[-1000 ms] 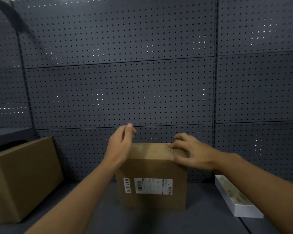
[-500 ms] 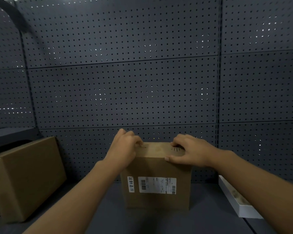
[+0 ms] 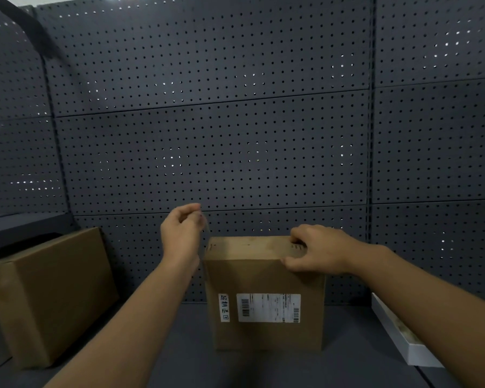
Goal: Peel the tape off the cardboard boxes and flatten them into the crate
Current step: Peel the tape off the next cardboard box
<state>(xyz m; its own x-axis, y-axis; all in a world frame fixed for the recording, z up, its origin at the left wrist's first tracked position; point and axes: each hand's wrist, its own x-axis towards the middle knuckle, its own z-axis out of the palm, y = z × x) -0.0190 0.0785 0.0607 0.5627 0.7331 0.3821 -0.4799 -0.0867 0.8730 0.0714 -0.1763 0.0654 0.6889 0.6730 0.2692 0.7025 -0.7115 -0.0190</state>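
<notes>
Gripping the top right corner of the cardboard box (image 3: 266, 292), the right hand (image 3: 317, 252) has its fingers curled over the top face and the thumb pressed on the front edge, just right of centre in the frame. That box stands upright on the dark tabletop (image 3: 185, 359), lower centre of the frame, with its front face toward us showing a white shipping label (image 3: 268, 307) and a narrow white sticker (image 3: 224, 307) beside it on the left.

Over at the box's upper left corner, the left hand (image 3: 182, 231) is raised just above and to the left of it, fingertips drawn together in a pinch. A thin, faint strip of tape (image 3: 206, 233) seems to run down from those fingertips toward the box's corner, though it is too faint to be certain.

At the lower left of the frame, a second, larger cardboard box (image 3: 51, 295) sits on the tabletop, well apart from the first, turned at an angle. On the lower right edge, a long white tray (image 3: 403, 336) lies on the tabletop, near the right forearm. Behind everything, a grey pegboard wall (image 3: 235, 121) fills the upper frame, pinpoints of light showing through its holes.
</notes>
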